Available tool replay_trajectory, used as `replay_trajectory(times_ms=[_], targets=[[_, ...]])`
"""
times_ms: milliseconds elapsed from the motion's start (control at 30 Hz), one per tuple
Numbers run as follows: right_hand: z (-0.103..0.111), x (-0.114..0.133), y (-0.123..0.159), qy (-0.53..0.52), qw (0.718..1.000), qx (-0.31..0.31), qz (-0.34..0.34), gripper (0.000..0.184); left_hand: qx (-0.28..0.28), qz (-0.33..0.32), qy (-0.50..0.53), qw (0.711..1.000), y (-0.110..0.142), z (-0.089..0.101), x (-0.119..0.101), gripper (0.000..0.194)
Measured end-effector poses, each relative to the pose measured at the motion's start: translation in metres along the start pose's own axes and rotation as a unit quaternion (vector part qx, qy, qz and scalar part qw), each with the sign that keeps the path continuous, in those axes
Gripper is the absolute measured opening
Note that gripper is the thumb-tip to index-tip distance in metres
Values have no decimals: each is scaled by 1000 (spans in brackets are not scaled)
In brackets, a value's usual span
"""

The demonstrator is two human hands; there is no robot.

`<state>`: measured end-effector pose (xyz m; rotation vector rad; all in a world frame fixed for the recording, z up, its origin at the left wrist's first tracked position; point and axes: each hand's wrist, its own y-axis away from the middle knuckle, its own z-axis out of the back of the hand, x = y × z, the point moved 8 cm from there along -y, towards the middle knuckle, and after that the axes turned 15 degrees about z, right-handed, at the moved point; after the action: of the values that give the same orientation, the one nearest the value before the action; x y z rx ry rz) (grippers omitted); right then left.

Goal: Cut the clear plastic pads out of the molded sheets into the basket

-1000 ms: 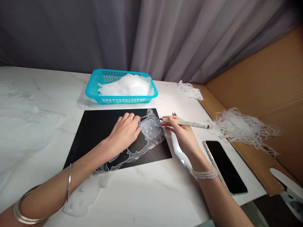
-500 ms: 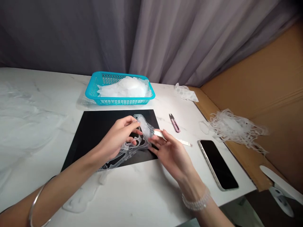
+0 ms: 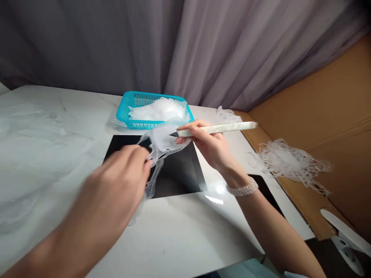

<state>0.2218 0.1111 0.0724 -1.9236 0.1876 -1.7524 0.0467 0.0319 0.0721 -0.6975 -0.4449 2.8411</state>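
Note:
My right hand (image 3: 210, 144) is closed round a white pen-like tool (image 3: 223, 128) with a dark pointed tip, which points left. Its fingertips also touch the far end of a thin, translucent film piece (image 3: 164, 139). Closed on the near edge of that film is my left hand (image 3: 118, 181), smeared by motion, its back turned to me. Strips of the film dangle with cut-out gaps between them. Beneath both hands lies a black mat (image 3: 179, 173), partly covered by the film and the left hand.
Behind the mat, a blue basket (image 3: 123, 110) holds a heap of white translucent pieces (image 3: 165, 110). Tangled film scraps (image 3: 290, 160) lie at the right by the cardboard (image 3: 319, 96). A phone (image 3: 266, 193) sits partly behind my right forearm. More film (image 3: 227, 114) lies near the curtain.
The film has been lifted towards the basket and stretched between my hands. My left hand has moved nearer and turned over. The tool now lies level, its tip against the film.

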Motion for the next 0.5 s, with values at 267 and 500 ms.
replay_trajectory(times_ms=[267,500], targets=[[52,-92,34,44,990,-68,-118,23,87,25,12,996,-7,-58,8,57],[57,-93,33,131,982,-51,-123,22,109,-129,-134,977,-27,-72,12,47]])
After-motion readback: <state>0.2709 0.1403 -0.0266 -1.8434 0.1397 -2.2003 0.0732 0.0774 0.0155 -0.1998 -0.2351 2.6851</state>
